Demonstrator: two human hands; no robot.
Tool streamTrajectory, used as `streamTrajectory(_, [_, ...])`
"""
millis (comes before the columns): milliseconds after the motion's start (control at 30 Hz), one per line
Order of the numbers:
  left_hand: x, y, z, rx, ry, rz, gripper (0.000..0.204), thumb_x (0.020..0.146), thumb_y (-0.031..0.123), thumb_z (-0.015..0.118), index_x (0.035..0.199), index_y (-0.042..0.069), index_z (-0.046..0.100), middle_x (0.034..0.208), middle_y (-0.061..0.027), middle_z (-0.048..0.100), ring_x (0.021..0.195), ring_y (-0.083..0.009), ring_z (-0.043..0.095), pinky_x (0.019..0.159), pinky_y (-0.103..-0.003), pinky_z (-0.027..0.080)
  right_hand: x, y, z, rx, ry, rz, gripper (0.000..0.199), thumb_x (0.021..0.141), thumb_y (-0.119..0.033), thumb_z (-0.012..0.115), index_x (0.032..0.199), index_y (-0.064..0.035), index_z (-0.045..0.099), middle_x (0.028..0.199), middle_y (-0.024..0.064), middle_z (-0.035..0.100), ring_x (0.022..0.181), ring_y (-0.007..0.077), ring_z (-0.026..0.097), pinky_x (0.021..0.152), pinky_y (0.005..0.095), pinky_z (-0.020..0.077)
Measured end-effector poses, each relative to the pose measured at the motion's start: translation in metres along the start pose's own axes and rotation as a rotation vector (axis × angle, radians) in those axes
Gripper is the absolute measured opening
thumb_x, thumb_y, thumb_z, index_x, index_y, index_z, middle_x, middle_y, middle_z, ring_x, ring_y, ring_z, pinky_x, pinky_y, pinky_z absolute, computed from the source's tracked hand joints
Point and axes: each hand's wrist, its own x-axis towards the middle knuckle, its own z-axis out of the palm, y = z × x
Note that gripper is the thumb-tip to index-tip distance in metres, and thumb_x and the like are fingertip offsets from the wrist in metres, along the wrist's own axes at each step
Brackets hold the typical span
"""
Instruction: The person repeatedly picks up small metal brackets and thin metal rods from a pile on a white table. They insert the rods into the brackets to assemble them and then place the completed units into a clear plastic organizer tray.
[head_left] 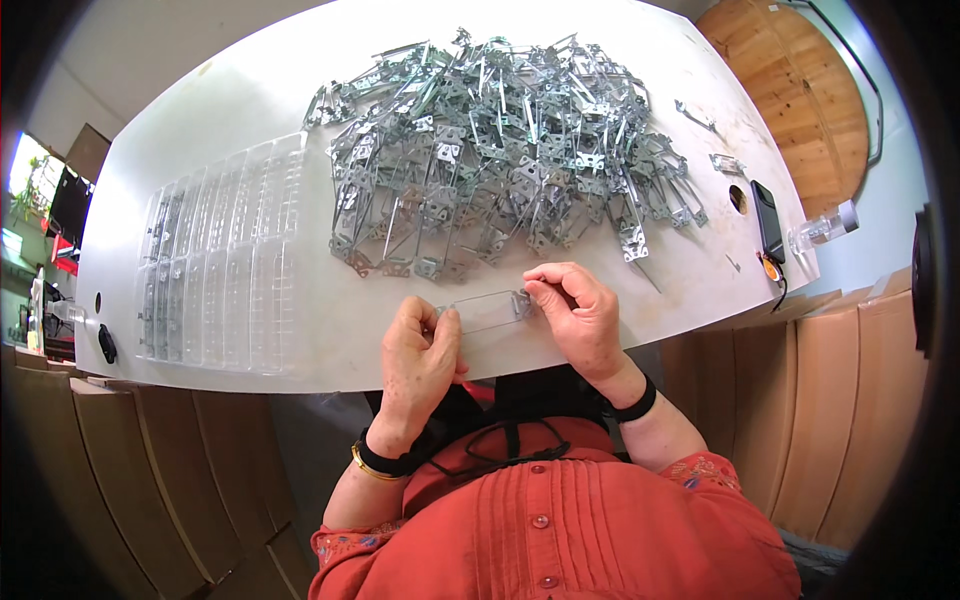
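Note:
Between my two hands, just above the near part of the white table (330, 340), is a thin metal bracket with two long rods and a plate (522, 305) at its right end. My left hand (418, 352) pinches the left end between thumb and fingers, hiding most of that end. At the other end, my right hand (583, 318) is closed, thumb against forefinger, on the bracket's edge. Beyond my hands lies a large tangled heap of similar metal brackets (500, 160). To the left is a clear plastic tray (240, 280) with long compartments; its leftmost ones hold metal brackets.
A black phone-like device (767, 222) and a clear bottle (825, 228) lie near the right edge, by a round hole (738, 199). Loose metal pieces (727, 163) are right of the heap. Cardboard boxes (830, 400) flank the table. A round wooden board (800, 90) stands behind.

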Motion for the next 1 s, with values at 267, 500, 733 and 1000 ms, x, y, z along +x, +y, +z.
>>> streamTrajectory(267, [0.0006, -0.0034, -0.0005, 0.0, 0.004, 0.015, 0.025, 0.107, 0.017, 0.063, 0.091, 0.004, 0.049, 0.071, -0.0047, 0.061, 0.052, -0.0109, 0.063, 0.042, -0.025, 0.051, -0.0036, 0.003, 0.0012, 0.111, -0.021, 0.12, 0.009, 0.094, -0.004, 0.079, 0.1, -0.0038, 0.073, 0.092, 0.0057, 0.073, 0.08, 0.0127, 0.067, 0.069, 0.028, 0.0531])
streamTrajectory(500, [0.0004, -0.004, -0.0004, -0.007, 0.006, 0.014, 0.025, 0.107, 0.016, 0.063, 0.091, 0.003, 0.049, 0.072, -0.0055, 0.061, 0.052, -0.0112, 0.063, 0.042, -0.025, 0.051, -0.0005, 0.0029, -0.0009, -0.039, -0.031, -0.038, 0.009, 0.096, -0.004, 0.078, 0.104, -0.003, 0.074, 0.094, 0.0074, 0.074, 0.082, 0.0175, 0.069, 0.073, 0.0295, 0.0548])
streamTrajectory(733, [0.0001, -0.0004, -0.0007, 0.016, 0.014, 0.009, 0.025, 0.106, 0.017, 0.063, 0.091, 0.003, 0.049, 0.072, -0.0058, 0.061, 0.052, -0.0116, 0.063, 0.043, -0.025, 0.051, -0.0016, 0.0006, 0.0003, 0.02, 0.025, -0.004, 0.012, 0.097, -0.002, 0.075, 0.109, -0.0023, 0.075, 0.101, 0.0096, 0.074, 0.085, 0.0188, 0.07, 0.076, 0.0296, 0.0559])
streamTrajectory(1000, [0.0007, -0.0011, -0.0003, -0.01, 0.012, 0.001, 0.025, 0.107, 0.017, 0.062, 0.09, 0.004, 0.048, 0.071, -0.0052, 0.06, 0.052, -0.0112, 0.062, 0.043, -0.025, 0.051, -0.0076, 0.0013, -0.0055, 0.134, 0.014, 0.101, 0.01, 0.096, -0.001, 0.078, 0.105, -0.002, 0.074, 0.099, 0.0059, 0.074, 0.083, 0.011, 0.068, 0.074, 0.0258, 0.0544])
